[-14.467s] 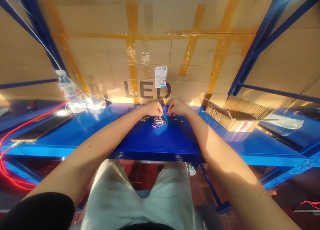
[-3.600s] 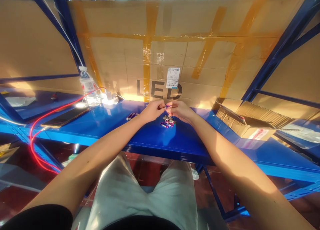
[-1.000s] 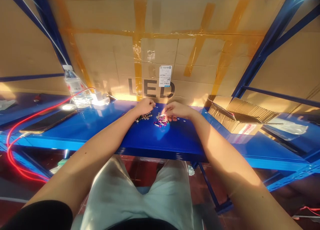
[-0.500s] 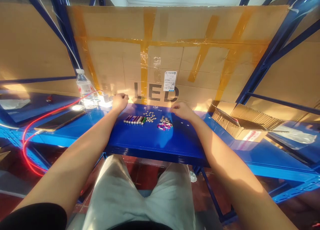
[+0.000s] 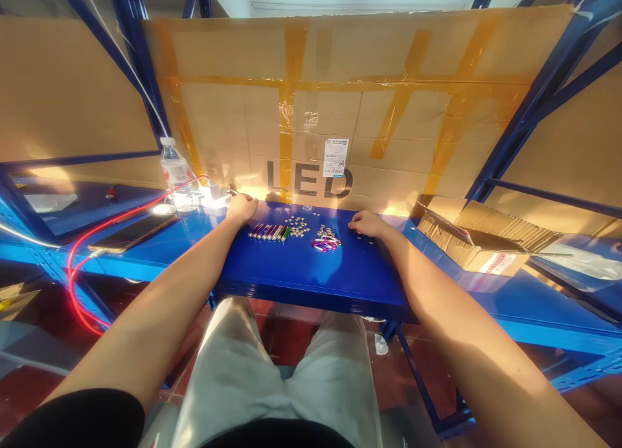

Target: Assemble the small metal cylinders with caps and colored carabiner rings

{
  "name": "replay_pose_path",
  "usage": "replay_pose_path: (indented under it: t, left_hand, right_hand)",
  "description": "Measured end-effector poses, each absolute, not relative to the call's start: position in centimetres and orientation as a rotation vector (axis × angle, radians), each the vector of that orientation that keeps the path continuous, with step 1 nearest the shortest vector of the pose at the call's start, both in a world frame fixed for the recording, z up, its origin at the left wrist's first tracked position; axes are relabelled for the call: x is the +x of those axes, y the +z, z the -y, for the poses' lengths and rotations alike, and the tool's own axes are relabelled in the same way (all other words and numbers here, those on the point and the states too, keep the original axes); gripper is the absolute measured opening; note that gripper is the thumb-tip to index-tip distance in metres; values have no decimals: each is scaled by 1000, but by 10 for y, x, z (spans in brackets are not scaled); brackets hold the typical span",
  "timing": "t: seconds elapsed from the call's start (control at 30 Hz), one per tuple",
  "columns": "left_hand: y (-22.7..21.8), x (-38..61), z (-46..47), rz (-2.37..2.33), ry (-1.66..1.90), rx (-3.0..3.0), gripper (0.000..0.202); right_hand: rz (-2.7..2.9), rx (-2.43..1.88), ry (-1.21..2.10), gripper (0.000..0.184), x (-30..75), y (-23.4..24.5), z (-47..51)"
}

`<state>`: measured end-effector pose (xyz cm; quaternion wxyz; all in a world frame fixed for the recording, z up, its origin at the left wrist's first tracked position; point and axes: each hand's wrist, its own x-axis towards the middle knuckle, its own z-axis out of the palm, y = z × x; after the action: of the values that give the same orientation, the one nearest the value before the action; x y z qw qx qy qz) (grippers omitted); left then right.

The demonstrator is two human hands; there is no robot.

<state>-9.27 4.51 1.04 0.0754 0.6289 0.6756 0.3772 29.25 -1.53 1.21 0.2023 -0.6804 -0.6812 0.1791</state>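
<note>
The left hand [image 5: 242, 208] is at the back of the blue counter [image 5: 311, 279], its fingers curled in; whether they pinch anything cannot be told. The right hand [image 5: 367, 224] is well apart from it, near the back too, with thumb and fingertips drawn together and pointing toward the middle; anything between them is too small to make out.

Between the hands lie the small parts. Nearest the left hand, a row of slim coloured tubes [image 5: 269, 232] lies side by side, dark and purple at the left end, paler toward the right, with a green one at the right end. Just beside that row, small metallic pieces [image 5: 298, 227] are scattered. Nearer the right hand is a loose pile of shiny pink, purple and silver parts [image 5: 326, 242]. A few small pale discs [image 5: 370, 242] lie just below the right hand.

Further left stand a white plug block [image 5: 211, 196] and a clear water bottle [image 5: 175, 176], with a phone [image 5: 133, 233] lying flat in front and a red cable [image 5: 80, 240] looping off the counter. To the right sits an open cardboard box [image 5: 473, 244]. Behind everything rises a taped cardboard sheet [image 5: 218, 120] printed "LED".
</note>
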Motion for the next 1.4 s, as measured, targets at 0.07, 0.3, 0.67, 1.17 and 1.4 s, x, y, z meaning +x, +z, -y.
replay_pose_path:
  t: [0.07, 0.3, 0.67, 1.17, 1.4]
  left_hand:
    - [11, -93, -44, -2018, 1132, 1887, 28]
    - [17, -83, -32, -1608, 1101, 2147, 26]
    - [39, -57, 11, -898, 825, 2249, 17]
    - [40, -53, 18, -1079, 386, 2303, 40]
    - [31, -50, 10, -999, 808, 2146, 32]
  right_hand:
    - [1903, -1901, 508, 14, 293, 12, 15]
    - [1915, -1886, 532, 11, 296, 9, 11]
    - [1949, -1918, 541, 9, 291, 16, 15]
    - [2033, -1951, 526, 17, 284, 24, 21]
    - [2089, -1942, 502, 12, 289, 19, 12]
